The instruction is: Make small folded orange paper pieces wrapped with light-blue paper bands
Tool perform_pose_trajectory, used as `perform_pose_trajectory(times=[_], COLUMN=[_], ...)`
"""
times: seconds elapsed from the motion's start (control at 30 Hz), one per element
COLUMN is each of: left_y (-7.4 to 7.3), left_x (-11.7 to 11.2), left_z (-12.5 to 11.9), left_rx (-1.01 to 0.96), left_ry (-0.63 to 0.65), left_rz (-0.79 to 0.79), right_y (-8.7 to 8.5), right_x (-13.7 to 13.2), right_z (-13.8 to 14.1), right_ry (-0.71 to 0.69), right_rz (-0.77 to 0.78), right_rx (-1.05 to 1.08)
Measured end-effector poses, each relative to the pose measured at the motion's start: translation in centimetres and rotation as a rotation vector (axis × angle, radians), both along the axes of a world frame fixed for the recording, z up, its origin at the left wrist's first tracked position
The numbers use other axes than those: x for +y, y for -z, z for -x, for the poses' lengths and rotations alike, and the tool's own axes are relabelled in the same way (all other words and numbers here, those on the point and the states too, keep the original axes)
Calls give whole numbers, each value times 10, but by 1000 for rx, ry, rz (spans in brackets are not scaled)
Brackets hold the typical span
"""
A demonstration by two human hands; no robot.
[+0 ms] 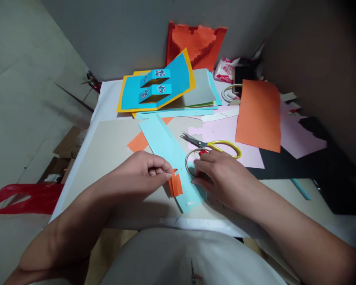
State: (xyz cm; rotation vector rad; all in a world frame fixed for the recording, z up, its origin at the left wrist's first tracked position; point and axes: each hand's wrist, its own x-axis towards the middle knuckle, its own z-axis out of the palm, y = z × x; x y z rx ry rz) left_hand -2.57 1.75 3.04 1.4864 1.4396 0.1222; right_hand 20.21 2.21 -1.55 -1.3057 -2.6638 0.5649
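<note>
My left hand (pixel 139 172) pinches the edge of a small folded piece of orange paper (pixel 175 185) with a stepped cut. That piece lies on a long light blue paper strip (pixel 169 158). My right hand (pixel 222 176) curls around the lower edge of a tilted roll of clear tape (pixel 190 163), on the strip's right side. A small red object (pixel 203 152) shows just above those fingers. Yellow-handled scissors (pixel 213 144) lie shut a little beyond my right hand, on pink paper (pixel 225 138).
A beige card board (pixel 106 158) covers the white-clothed table's front. Beyond stand a blue-and-yellow pop-up card (pixel 157 89), an orange pop-up card (pixel 195 45) and a paper stack (pixel 195 89). An orange sheet (pixel 258 114) and black sheet (pixel 308 166) lie right. A red plastic bag (pixel 26 198) lies on the floor.
</note>
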Motion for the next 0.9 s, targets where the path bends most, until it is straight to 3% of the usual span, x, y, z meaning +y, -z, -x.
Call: perform_pose_trajectory(times=[0.27, 0.7, 0.9], left_y=[8, 26, 15], left_x=[3, 2, 2], left_z=[0, 9, 6], left_rx=[-17, 60, -57], left_ry=[-23, -48, -110], left_rz=[4, -277, -230], right_y=[0, -6, -9], right_x=[-2, -4, -8], right_z=[5, 6, 9], right_ry=[64, 101, 54], right_rz=[-55, -117, -163], right_rx=[34, 253, 437])
